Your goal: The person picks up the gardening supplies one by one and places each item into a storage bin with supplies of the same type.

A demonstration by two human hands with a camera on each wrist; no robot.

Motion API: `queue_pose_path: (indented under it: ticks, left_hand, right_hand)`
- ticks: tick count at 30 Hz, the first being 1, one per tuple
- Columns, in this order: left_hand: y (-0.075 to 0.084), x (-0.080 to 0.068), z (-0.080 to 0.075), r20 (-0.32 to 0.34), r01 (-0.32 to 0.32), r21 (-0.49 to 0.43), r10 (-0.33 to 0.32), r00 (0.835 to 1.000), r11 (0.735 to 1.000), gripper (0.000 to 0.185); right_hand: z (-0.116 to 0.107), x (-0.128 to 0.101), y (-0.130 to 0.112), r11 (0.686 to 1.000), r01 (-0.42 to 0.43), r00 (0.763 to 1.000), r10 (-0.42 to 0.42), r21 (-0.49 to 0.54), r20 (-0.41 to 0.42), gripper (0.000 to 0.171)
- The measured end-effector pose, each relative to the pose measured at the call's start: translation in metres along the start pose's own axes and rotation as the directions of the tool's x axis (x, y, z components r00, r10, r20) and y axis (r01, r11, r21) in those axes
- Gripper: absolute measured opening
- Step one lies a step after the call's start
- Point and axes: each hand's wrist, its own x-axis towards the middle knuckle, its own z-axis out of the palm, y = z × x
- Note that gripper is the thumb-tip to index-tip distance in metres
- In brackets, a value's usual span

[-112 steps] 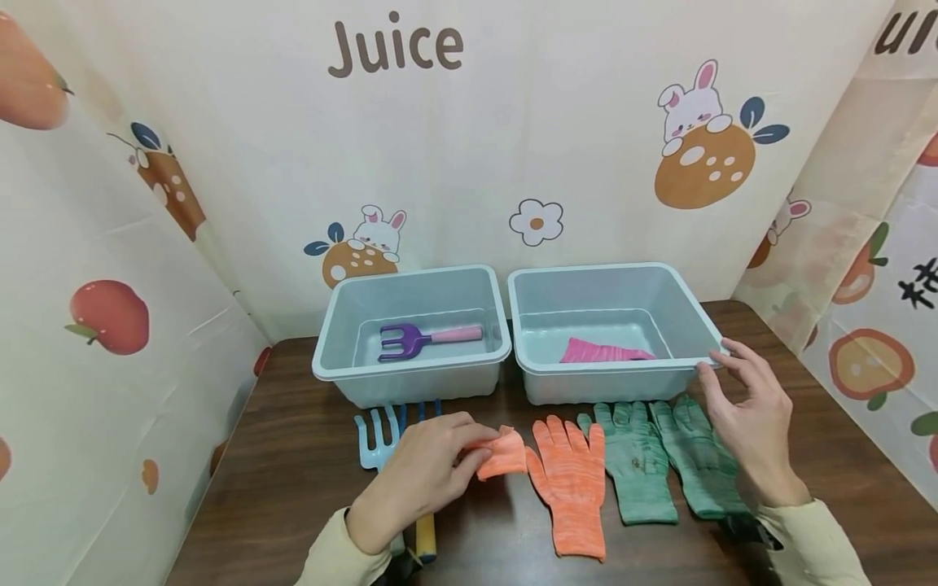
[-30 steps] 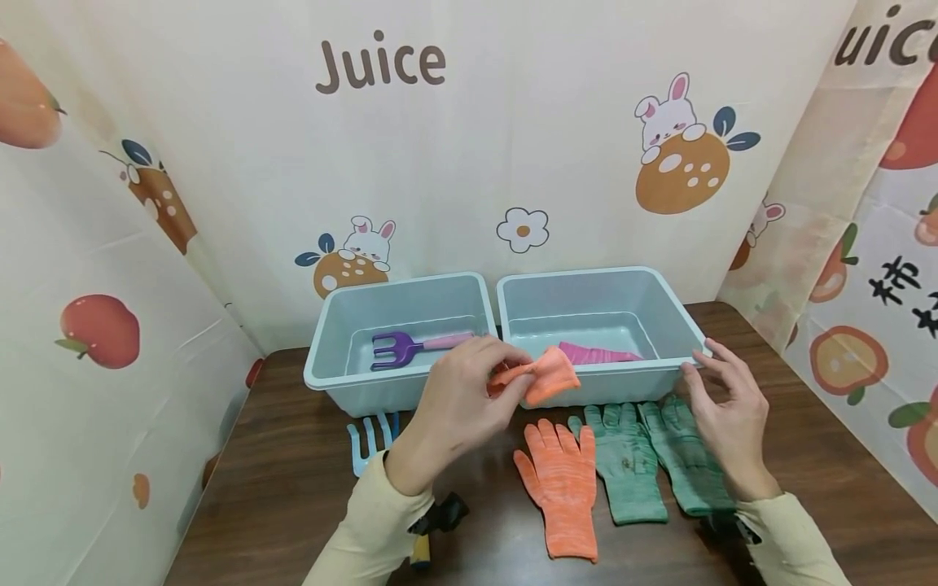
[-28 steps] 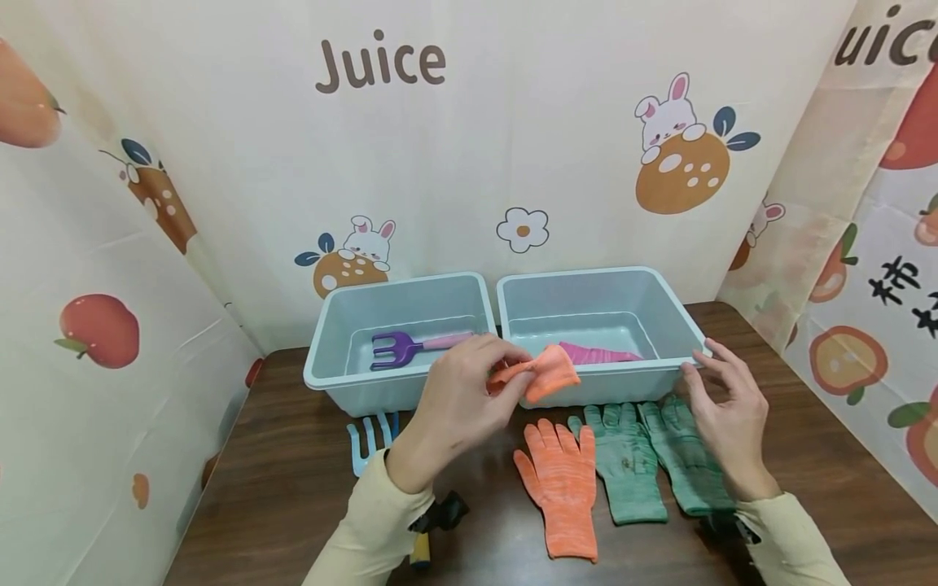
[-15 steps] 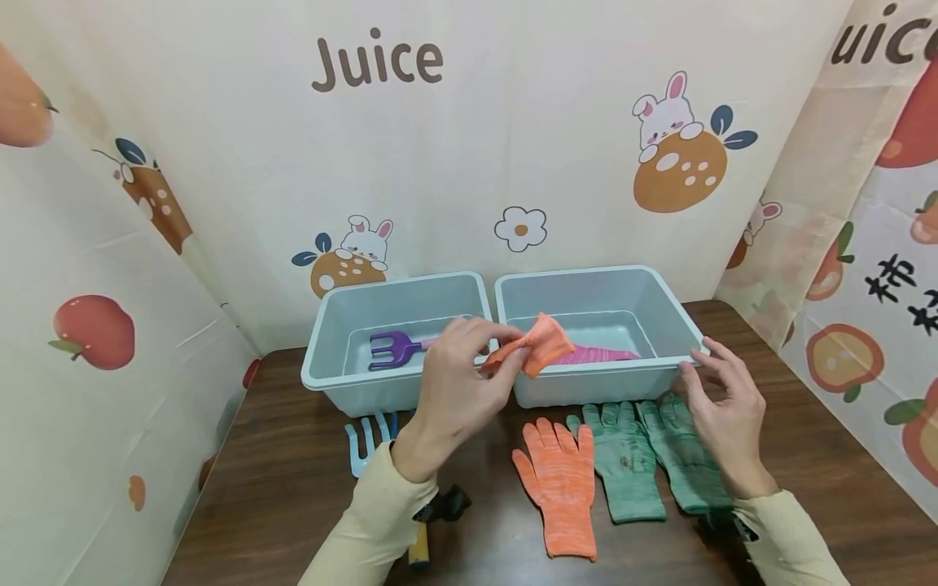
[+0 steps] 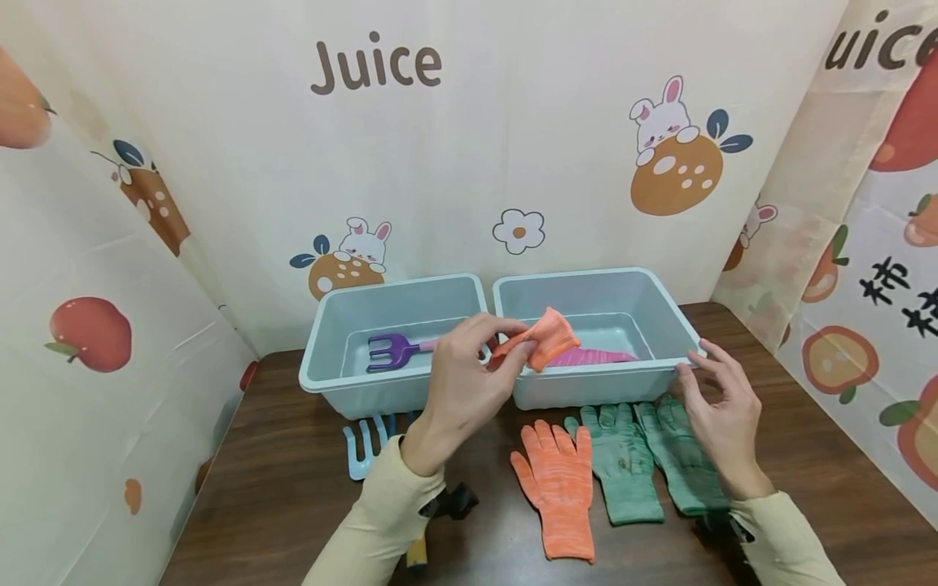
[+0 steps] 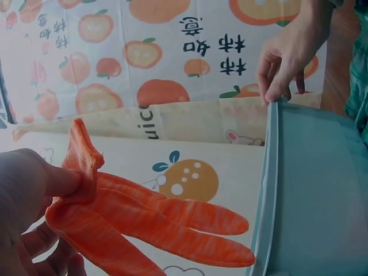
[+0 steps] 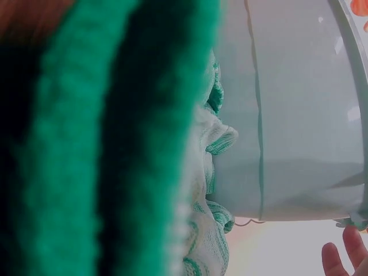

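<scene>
Fingers of the left hand (image 5: pixel 458 382) pinch an orange glove (image 5: pixel 545 338) over the right bin (image 5: pixel 663 313), hiding part of the pink glove (image 5: pixel 597 356) inside. At 3 o'clock, the right hand (image 5: pixel 714 411) touches that bin's rim with relaxed fingers, its grip empty; the right wrist view is mostly blocked by blurred green gloves (image 7: pixel 115 138).

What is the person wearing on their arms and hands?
Both arms are in long, pale cream sleeves that end at the wrists. The left hand and right hand are bare, with no gloves or rings to see. Something small and black sits under the left wrist, and another dark bit under the right wrist.
</scene>
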Motion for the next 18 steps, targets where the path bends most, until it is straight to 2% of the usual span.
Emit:
queue_pose_path:
  ticks: [9,18]
  left_hand:
    - [0.001,0.002,0.008,0.018,0.021,-0.039,-0.020,1.000,0.999,0.015]
    - [0.001,0.008,0.014,0.027,0.017,-0.054,-0.015,1.000,0.998,0.015]
  right_hand:
    - [0.004,0.003,-0.029,0.999,0.040,0.998,-0.042,-0.029,-0.050,0.028]
    - [0.006,0.003,-0.033,0.998,0.048,0.995,-0.051,-0.034,-0.086,0.030]
